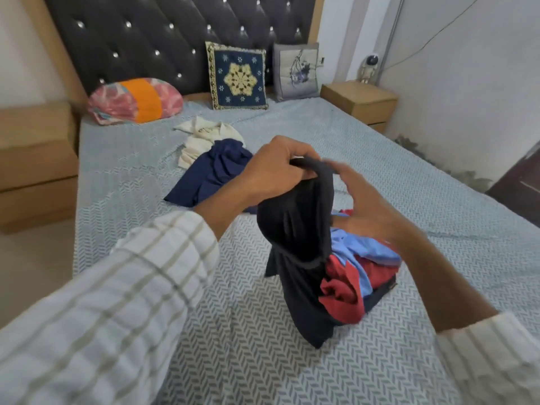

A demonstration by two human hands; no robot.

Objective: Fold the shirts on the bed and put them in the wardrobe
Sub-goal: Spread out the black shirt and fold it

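- We hold a black shirt (295, 229) up over the bed (233, 331), bunched into a hanging column whose lower end reaches the bedspread.
- Our left hand (274, 171) grips the shirt's top edge, fingers curled over it; our right hand (359, 200) is blurred, its fingers curled at the same edge, and we cannot tell for sure whether it pinches the cloth.
- Just right of the hanging shirt lies a heap of red and light blue shirts (362, 273) on the bed, partly hidden behind the black cloth.
- Farther up the bed sit a crumpled navy shirt (210, 173) and, touching it, a cream shirt (204, 135).
- At the tufted dark headboard (163, 36) lean a pink and orange pillow (134, 100), a blue patterned cushion (236, 77) and a grey cushion (295, 71).
- Wooden nightstands (359, 100) flank the bed; a small white figure (368, 68) stands on the right one.
- We see no readable writing.
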